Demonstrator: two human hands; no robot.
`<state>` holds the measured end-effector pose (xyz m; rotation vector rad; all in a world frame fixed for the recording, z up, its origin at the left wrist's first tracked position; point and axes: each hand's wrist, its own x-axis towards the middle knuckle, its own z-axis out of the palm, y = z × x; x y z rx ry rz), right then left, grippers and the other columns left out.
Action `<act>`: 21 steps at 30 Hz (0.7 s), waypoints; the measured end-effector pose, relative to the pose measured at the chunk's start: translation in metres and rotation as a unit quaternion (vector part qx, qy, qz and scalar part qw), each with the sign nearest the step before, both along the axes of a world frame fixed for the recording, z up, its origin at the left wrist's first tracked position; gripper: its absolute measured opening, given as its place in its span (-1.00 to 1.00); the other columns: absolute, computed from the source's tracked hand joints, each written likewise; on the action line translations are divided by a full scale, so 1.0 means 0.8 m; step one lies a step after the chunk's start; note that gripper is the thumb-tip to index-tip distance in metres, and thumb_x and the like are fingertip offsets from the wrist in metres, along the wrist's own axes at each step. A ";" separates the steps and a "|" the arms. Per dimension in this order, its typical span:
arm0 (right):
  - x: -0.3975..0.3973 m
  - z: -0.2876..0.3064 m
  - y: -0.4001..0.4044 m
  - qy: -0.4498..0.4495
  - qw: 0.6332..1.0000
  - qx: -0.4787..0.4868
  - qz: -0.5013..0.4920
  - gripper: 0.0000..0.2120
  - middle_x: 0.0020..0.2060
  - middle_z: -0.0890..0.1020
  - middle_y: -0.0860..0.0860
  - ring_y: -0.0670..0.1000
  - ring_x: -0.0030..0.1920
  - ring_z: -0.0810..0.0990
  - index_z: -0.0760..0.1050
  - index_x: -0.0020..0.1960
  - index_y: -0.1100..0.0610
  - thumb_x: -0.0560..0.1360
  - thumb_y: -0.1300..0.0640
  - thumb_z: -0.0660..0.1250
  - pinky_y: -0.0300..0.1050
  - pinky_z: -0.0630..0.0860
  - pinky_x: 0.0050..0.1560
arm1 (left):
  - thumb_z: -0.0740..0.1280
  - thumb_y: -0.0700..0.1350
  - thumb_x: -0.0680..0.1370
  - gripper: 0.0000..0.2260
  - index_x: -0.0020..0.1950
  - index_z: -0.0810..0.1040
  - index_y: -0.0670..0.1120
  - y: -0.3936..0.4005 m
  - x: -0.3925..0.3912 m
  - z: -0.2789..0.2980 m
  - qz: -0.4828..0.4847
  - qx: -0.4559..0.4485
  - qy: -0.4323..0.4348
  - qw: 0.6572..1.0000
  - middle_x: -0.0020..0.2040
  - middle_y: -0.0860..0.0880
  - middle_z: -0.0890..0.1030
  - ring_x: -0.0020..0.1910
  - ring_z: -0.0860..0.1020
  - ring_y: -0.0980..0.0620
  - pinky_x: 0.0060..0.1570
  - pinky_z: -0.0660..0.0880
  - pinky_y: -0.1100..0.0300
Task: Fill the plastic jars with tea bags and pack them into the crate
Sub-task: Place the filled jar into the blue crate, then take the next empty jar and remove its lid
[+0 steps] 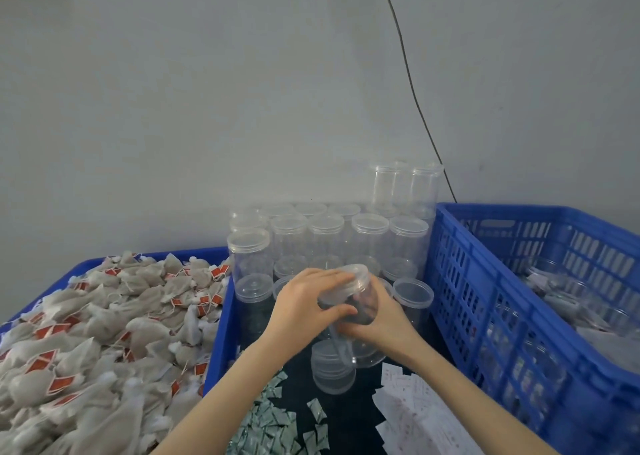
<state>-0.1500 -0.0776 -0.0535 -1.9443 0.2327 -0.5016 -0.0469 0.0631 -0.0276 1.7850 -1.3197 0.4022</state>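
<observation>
Left fingers point(329, 276) are curling over the clear lid point(353, 273) while the right hand point(377, 323) is cupping the tilted clear plastic jar point(349, 302) above the dark worktop, beside the blue crate point(485, 281). A slipping grip could be knocking over neighbouring empty jars point(329, 233).

From my remote seat I see only two bare forearms and two bare hands of the person. The left hand point(304, 305) and the right hand point(377, 319) wear no gloves, and I can make out no rings on the fingers that show. Neither wrist carries a watch, band or bracelet. No sleeve reaches into view: both forearms are uncovered from the wrist down to the bottom edge of the picture. The arms look slender and smooth, with no marks or tattoos that I can tell. The fingernails are too blurred to judge.
</observation>
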 end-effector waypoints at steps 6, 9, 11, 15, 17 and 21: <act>-0.012 -0.029 0.018 0.037 0.998 0.021 0.047 -0.26 0.22 0.61 -0.09 -0.13 0.23 0.58 0.36 0.34 -0.11 0.23 0.09 0.57 -0.08 0.52 0.28 | 0.49 0.15 0.28 -0.39 0.31 0.43 0.29 0.017 0.021 -0.013 -0.196 0.160 0.331 0.909 0.32 0.27 0.42 0.31 0.41 0.24 0.28 0.41 0.18; -0.011 -0.033 0.026 0.044 0.999 0.002 0.032 -0.23 0.20 0.61 -0.11 -0.15 0.23 0.57 0.36 0.36 -0.10 0.20 0.02 0.56 -0.04 0.51 0.29 | 0.50 0.07 0.33 -0.41 0.31 0.42 0.31 0.019 0.022 -0.024 -0.224 0.159 0.372 0.887 0.31 0.23 0.48 0.28 0.46 0.22 0.17 0.48 0.26; -0.008 -0.034 0.035 0.041 0.999 -0.011 0.005 -0.21 0.17 0.61 -0.16 -0.19 0.19 0.57 0.35 0.35 -0.13 0.16 -0.08 0.54 -0.07 0.54 0.25 | 0.47 0.06 0.34 -0.47 0.29 0.45 0.28 0.018 0.019 -0.026 -0.203 0.126 0.356 0.903 0.26 0.23 0.52 0.25 0.49 0.23 0.11 0.47 0.32; 0.001 -0.038 0.058 0.024 0.997 -0.051 -0.058 -0.31 0.10 0.60 -0.27 -0.26 0.12 0.58 0.31 0.18 -0.39 0.14 -0.20 0.54 -0.22 0.56 0.11 | 0.43 0.06 0.33 -0.50 0.27 0.47 0.19 0.025 0.021 -0.025 -0.197 0.096 0.339 0.915 0.20 0.26 0.55 0.20 0.51 0.23 0.07 0.47 0.37; 0.005 -0.041 0.066 0.022 0.995 -0.055 -0.077 -0.31 0.11 0.58 -0.28 -0.22 0.12 0.58 0.29 0.18 -0.39 0.15 -0.25 0.54 -0.18 0.57 0.11 | 0.43 0.09 0.31 -0.49 0.25 0.48 0.16 0.029 0.021 -0.025 -0.187 0.088 0.332 0.920 0.17 0.28 0.56 0.18 0.51 0.26 0.05 0.47 0.40; 0.008 -0.046 0.074 0.034 0.992 -0.066 -0.104 -0.23 0.12 0.56 -0.27 -0.19 0.12 0.57 0.28 0.27 -0.30 0.14 -0.26 0.52 -0.07 0.58 0.13 | 0.42 0.14 0.27 -0.48 0.23 0.50 0.15 0.033 0.018 -0.027 -0.162 0.088 0.333 0.925 0.15 0.20 0.58 0.18 0.52 0.22 0.12 0.49 0.30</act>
